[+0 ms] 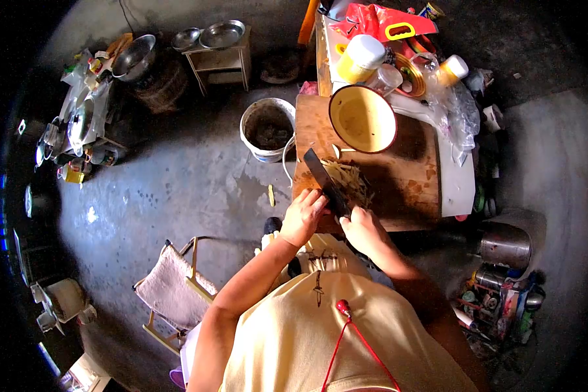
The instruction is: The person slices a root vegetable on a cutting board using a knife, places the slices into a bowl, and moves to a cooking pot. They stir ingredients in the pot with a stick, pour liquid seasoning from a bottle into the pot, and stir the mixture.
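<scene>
My right hand (364, 231) is wrapped around the handle of a dark-bladed cleaver (321, 176), at the near edge of a wooden cutting board (408, 150). Pale cut strips of food (347, 179) lie in a heap along the blade's right side. On the blade's left, my left hand (305, 214) rests at the board's edge with its fingers bent together; whatever they press on is hidden. Beyond the strips stands a cream enamel bowl (362, 119) with a dark rim. A small pale piece (336, 151) lies just below the bowl.
A white bucket (268, 153) with dark contents stands on the floor left of the board. Jars (360, 57), a red bag (385, 23) and clear plastic (447, 108) crowd the far side. A padded chair (176, 284) is at lower left. A metal pot (505, 245) sits right.
</scene>
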`<state>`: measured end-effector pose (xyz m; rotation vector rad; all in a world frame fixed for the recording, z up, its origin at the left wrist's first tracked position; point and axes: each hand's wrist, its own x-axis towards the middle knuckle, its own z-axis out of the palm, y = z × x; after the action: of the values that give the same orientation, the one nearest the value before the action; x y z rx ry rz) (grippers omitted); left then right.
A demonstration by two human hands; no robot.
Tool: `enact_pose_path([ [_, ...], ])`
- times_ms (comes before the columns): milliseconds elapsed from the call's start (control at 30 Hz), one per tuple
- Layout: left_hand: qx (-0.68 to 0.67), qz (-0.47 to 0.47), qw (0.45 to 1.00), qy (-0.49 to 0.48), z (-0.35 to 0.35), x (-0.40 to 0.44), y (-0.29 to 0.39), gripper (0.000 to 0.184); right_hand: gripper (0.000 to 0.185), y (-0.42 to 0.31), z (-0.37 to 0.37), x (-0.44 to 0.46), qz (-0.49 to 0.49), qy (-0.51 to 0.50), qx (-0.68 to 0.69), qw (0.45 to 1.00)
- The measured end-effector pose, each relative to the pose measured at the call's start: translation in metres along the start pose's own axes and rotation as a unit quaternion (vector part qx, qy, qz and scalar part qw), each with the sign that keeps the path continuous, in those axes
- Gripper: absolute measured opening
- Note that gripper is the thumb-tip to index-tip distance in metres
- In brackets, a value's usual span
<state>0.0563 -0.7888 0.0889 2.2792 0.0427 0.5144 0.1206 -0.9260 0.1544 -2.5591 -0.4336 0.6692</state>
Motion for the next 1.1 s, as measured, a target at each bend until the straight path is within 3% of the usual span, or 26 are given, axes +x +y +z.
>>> enact_pose_path([
  [67, 0.015, 0.013, 1.000, -0.013, -0.003, 0.002, 0.002, 0.025, 0.029, -0.018, -0.025, -0.008, 0.075, -0.138, -0.063, 0.986],
  [200, 0.009, 0.004, 1.000, -0.015, -0.004, 0.002, 0.001, 0.025, 0.031, 0.002, -0.017, -0.006, 0.034, -0.082, -0.053, 0.995],
  [267, -0.043, 0.010, 0.999, 0.019, -0.001, 0.003, 0.001, 0.023, 0.029, -0.030, -0.029, 0.004, 0.218, -0.226, 0.034, 0.949],
  [333, -0.043, 0.005, 0.999, 0.016, 0.006, 0.000, -0.004, 0.023, 0.027, 0.000, 0.019, 0.019, 0.109, -0.102, 0.006, 0.989],
  [533, -0.035, 0.007, 0.999, 0.024, 0.002, 0.004, -0.001, 0.021, 0.033, 0.018, 0.016, 0.019, 0.045, -0.054, 0.016, 0.997],
  [633, -0.023, 0.016, 1.000, 0.003, -0.004, 0.001, 0.000, 0.021, 0.034, 0.030, 0.016, 0.000, -0.096, 0.033, -0.060, 0.993],
  [667, -0.024, 0.015, 1.000, 0.002, -0.003, 0.000, -0.001, 0.021, 0.034, 0.029, 0.018, 0.001, -0.095, 0.032, -0.060, 0.993],
  [733, -0.019, 0.011, 1.000, 0.009, 0.000, 0.001, 0.000, 0.022, 0.033, 0.022, 0.023, 0.007, 0.046, -0.040, -0.016, 0.998],
  [767, -0.021, 0.012, 1.000, 0.010, 0.001, 0.001, 0.000, 0.022, 0.029, 0.014, 0.025, 0.016, 0.070, -0.075, 0.013, 0.995],
  [1000, -0.035, 0.018, 0.999, 0.017, 0.000, -0.001, -0.003, 0.023, 0.034, 0.018, 0.013, 0.013, 0.014, -0.064, 0.015, 0.998],
  [1100, -0.009, 0.011, 1.000, -0.014, -0.002, -0.003, -0.004, 0.025, 0.033, 0.002, -0.002, -0.004, 0.079, -0.110, -0.023, 0.990],
])
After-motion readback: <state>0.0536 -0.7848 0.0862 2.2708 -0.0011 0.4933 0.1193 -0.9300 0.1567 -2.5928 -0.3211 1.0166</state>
